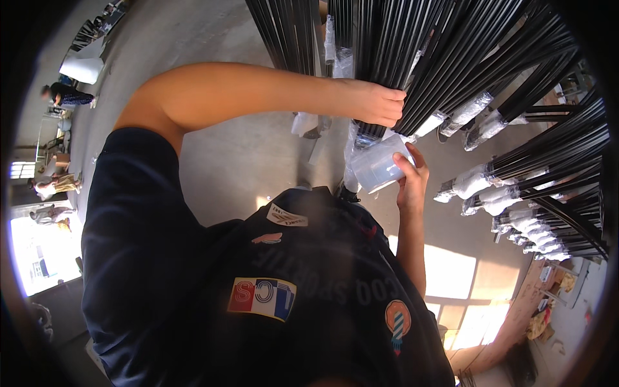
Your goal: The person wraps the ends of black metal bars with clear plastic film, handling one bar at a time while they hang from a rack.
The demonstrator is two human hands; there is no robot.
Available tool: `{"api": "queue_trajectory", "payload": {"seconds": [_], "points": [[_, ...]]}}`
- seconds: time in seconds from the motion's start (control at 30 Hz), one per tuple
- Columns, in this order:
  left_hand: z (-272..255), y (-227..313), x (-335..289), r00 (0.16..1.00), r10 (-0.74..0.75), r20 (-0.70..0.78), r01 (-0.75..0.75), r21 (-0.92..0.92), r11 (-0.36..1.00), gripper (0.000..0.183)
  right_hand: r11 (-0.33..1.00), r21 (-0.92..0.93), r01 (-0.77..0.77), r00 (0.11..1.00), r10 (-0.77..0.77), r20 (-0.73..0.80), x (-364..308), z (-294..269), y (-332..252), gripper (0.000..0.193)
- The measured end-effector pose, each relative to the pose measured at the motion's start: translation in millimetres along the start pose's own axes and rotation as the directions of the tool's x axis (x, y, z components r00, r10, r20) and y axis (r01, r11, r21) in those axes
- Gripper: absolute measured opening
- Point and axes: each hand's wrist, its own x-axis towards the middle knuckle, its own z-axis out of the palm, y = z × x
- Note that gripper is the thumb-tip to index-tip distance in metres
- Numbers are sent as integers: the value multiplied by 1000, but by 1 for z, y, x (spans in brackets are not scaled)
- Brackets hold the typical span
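My left arm reaches across from the left, and my left hand (380, 104) is closed over the lower part of a bundle of long thin black rods (393, 51). Its fingers curl round the bundle's right side. Just below, my right hand (413, 175) grips a roll of clear stretch film (380, 165), thumb on its side. The roll sits tilted against the bundle's lower end, where clear film shows. Part of that end is hidden behind the roll and my left hand.
More black rod bundles (548, 148) with film-wrapped ends fan out on the right, and another bundle (284, 32) stands to the left. Concrete floor (238, 161) lies below, with sunlit patches at lower right. Other people (68, 95) are far off at the left.
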Motion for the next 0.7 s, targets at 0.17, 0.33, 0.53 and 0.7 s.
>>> {"api": "queue_trajectory", "payload": {"seconds": [0.17, 0.33, 0.53, 0.7], "points": [[-8, 3, -9, 997, -18, 73, 24, -73, 997, 17, 904, -381, 194, 978, -149, 144, 1, 15, -30, 70], [-19, 10, -21, 974, -206, 89, 222, -243, 944, 36, 882, -429, 196, 950, -63, 305, 23, 9, -39, 70], [-18, 81, -35, -93, -734, 673, 457, -626, -632, 82, 871, -404, 281, 948, -186, 259, 35, 19, -18, 67], [24, 89, -2, -142, -612, 778, 173, -590, -789, 91, 934, -263, 241, 970, -231, 71, 27, 46, 6, 77]]}}
